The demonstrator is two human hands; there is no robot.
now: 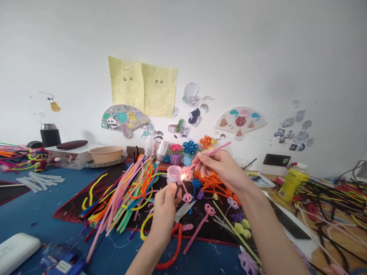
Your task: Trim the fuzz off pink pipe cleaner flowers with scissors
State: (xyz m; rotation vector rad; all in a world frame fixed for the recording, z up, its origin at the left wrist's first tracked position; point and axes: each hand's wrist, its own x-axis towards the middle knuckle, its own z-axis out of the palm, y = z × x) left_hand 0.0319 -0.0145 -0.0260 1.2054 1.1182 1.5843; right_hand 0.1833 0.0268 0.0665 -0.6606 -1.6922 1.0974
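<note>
My left hand point(168, 202) is closed around a lighter point(177, 188), mostly hidden by the fingers, with a small flame point(182, 177) burning at its top. Pinched in my right hand point(213, 162) is a pink pipe cleaner flower point(187, 173), its stem point(219, 148) slanting up to the right. The flame is right at the flower's edge. Just behind the left hand stands a pink-and-white cup point(173, 174). Under the hands lie red-handled scissors point(183, 212), blades apart, and another pink pipe cleaner flower point(210, 209) with a long stem.
A large bundle of coloured pipe cleaners point(134, 187) spreads over the dark mat point(69, 208) at left. Orange pieces point(213, 185) lie at right, near a yellow bottle point(294, 182) and a phone point(289, 221). A blue glue gun point(64, 261) sits front left. Small potted flowers point(190, 149) stand by the wall.
</note>
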